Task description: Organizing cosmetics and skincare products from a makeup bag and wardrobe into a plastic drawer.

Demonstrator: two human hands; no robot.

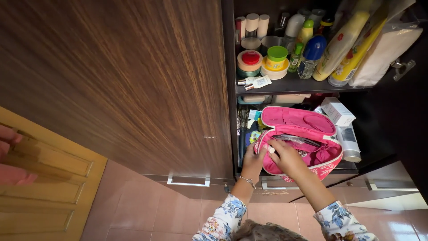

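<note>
We see our left hand (254,161) holding the near edge of the open pink fabric pouch with the white zipper trim (307,134), its fingers curled around the rim. Our right hand (287,157) is just beside it, reaching over the rim into the pouch, and its fingertips pinch a small white round thing (271,150) right at the pouch's edge. The pouch sits on the lower shelf of the dark wooden cupboard (294,84), tipped toward us with its lid flipped up. Inside it we see dark, flat little things, too jumbled to tell apart. Just right of the pouch lie a small white cardboard box (337,111) and a white tube with a grey cap (350,143), both touching it or nearly so. On the left, small packets stand squeezed between the pouch and the cupboard wall. Farther up, the top shelf is packed full: a round tub with a red lid (250,60), a round tub with a green lid (276,60), a blue bottle (311,56), and tall yellow bottles (347,42) leaning to the right. The big brown wooden door (116,80) stays shut on the left side.
</note>
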